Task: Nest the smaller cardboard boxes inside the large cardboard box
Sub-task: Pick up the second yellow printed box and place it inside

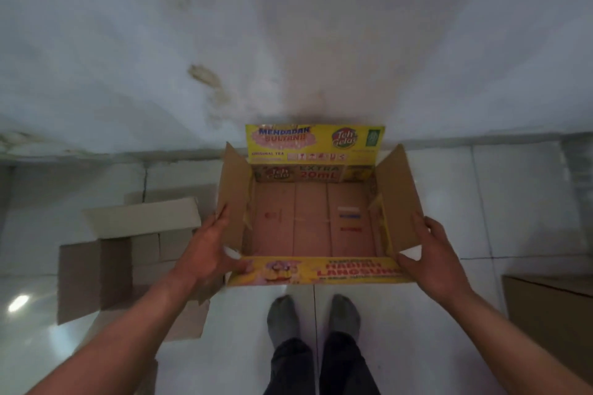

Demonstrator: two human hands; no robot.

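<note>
Currently, as I log it from the head view:

Item 1. Large yellow printed box point(316, 221): stands on the pale tiled floor point(513, 202) against the wall point(288, 26), directly ahead of two grey-socked feet point(314, 317). All four top flaps are up or splayed; the brown interior is bare, with nothing nested in it yet.

Item 2. Left hand point(208, 250): spread wide, fingers flat on the outside of the box's left flap, thumb near the front left corner. It steadies the flap and grips nothing.

Item 3. Right hand point(433, 253): likewise spread wide, palm against the outside of the right flap, thumb toward the front right corner. Holding nothing.

Item 4. Plain brown box point(128, 253): on the floor just beside the yellow box, to its left, flaps thrown out; part of it lies behind the left forearm. Blur keeps me from counting whether this is one carton or two.

Item 5. Another brown box point(552, 314): at the right edge, cut off by the frame, well apart from the yellow box.

Step in hand, by my judgement: positioning and opening the large box as the receiver. Next move calls for keeping the side flaps clear of the mouth, then taking up the nearby brown box, folding its loose flaps in, and lowering it squarely so that its corners clear the walls.
</note>
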